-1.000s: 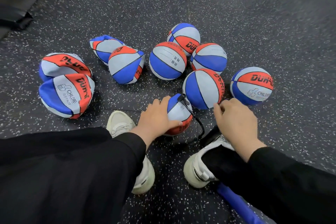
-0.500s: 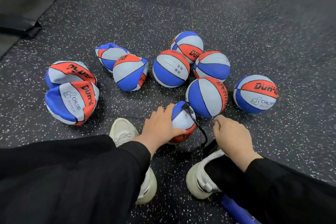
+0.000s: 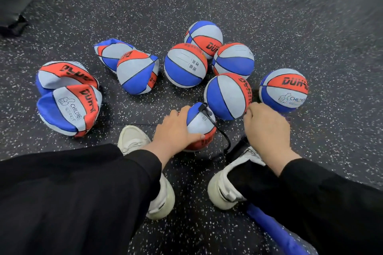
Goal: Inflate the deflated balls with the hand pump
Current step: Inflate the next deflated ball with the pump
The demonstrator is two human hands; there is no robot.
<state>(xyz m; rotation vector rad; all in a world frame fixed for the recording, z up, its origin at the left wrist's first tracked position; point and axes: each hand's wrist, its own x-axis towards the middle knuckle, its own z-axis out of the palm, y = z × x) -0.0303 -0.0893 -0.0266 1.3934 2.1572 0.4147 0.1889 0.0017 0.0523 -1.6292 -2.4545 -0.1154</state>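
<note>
Left hand (image 3: 176,128) curls round the small ball (image 3: 200,124) on the floor (image 3: 269,27), a black hose (image 3: 222,136) plugged into its top; right hand (image 3: 267,130) is fisted over the pump, grip hidden.

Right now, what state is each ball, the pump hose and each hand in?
Ball under left hand: partly inflated, hose plugged in.
Four balls at left: deflated, crumpled.
Five balls at right: round, full.
Hose: attached to the ball.
Left hand: fingers curled over the ball.
Right hand: fingers curled downward; what they hold is hidden.
</note>
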